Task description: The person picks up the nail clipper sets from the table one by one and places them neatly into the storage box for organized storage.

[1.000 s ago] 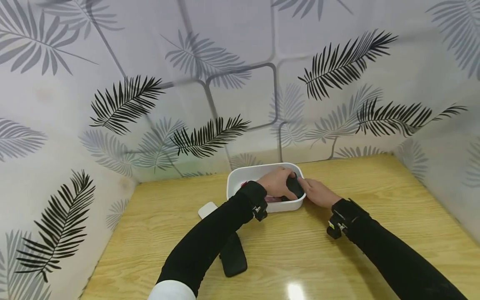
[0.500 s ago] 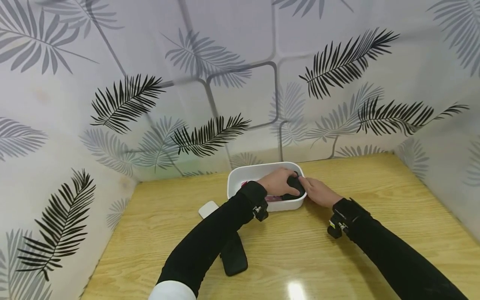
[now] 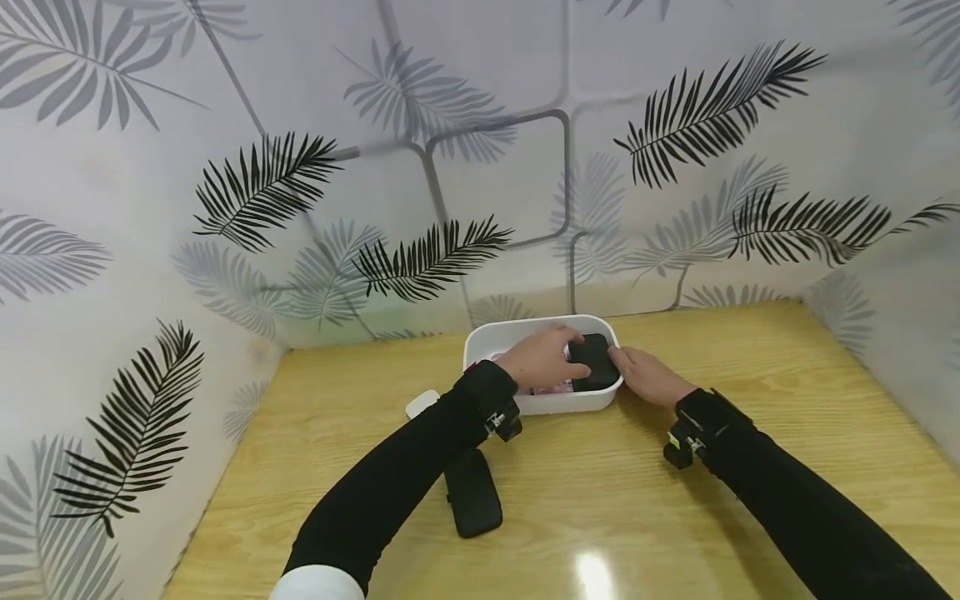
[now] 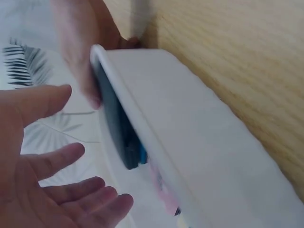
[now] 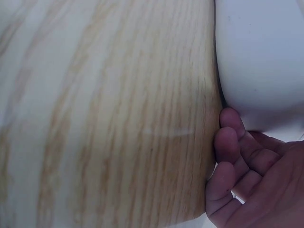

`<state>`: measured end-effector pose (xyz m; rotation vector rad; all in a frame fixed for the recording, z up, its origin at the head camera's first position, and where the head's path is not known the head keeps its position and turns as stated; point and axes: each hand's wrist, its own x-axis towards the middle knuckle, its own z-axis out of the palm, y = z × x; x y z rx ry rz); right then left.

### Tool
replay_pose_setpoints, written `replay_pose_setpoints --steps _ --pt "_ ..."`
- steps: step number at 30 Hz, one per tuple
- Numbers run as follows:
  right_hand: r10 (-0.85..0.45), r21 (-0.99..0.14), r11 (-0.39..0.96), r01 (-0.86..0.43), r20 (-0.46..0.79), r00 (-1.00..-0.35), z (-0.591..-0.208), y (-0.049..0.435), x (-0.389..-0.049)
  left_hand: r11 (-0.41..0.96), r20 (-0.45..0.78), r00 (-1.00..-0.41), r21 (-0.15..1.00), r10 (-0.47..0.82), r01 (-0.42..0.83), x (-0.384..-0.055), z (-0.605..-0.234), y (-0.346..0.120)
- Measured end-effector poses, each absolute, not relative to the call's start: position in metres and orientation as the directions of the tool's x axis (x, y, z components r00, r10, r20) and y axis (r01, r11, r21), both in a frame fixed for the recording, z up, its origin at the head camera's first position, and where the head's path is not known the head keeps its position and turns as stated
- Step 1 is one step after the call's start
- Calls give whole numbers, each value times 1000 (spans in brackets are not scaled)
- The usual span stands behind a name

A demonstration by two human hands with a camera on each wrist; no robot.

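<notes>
A white plastic bin [image 3: 566, 404] stands toward the back of the table. Inside its right end lies a black flat case with rounded corners [image 3: 597, 367], beside pink patterned items [image 3: 557, 387]. My left hand [image 3: 542, 357] is over the bin, its fingers spread and relaxed; the left wrist view shows a gap between its fingertips and the dark case [image 4: 114, 118]. My right hand [image 3: 647, 373] holds the bin's right end, thumb over the rim. In the right wrist view, its fingers [image 5: 228, 142] curl low against the bin's outer wall, at the table.
A longer black case [image 3: 474, 493] lies on the wooden table [image 3: 600, 492], partly under my left forearm. A white flat object [image 3: 422, 403] lies left of the bin, partly covered by the sleeve. A leaf-patterned curtain [image 3: 480, 167] rises behind the table.
My left hand has let go of the black case in the bin and drawn back left, fingers spreading. The right hand stays at the bin's right end. The head view has shifted slightly.
</notes>
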<state>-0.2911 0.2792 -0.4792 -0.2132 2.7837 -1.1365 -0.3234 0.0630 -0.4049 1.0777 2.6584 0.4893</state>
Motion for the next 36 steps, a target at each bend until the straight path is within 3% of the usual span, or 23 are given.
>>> replay_pose_setpoints --steps 8,15,20,27,32,36 --pt "-171 -708 700 -89 -46 -984 -477 276 -289 649 11 -700 362 715 669 -290 -389 17" --pt "-157 -703 708 -62 -71 -985 -478 279 -292 662 -3 -703 337 711 669 -259 -393 -25" --pt "-152 -712 701 -45 -87 -984 -480 278 -291 677 -99 -690 334 717 656 -235 -397 -50" --pt "-155 -716 697 -42 -94 -983 -483 278 -292 714 -268 -663 210 699 668 -212 -417 -71" --pt "-156 -717 696 -40 -96 -983 -483 278 -292 712 -289 -658 155 696 685 -204 -429 -77" --pt "-150 -719 695 -32 -102 -983 -482 278 -293 727 -270 -687 87 675 681 -200 -435 -77"
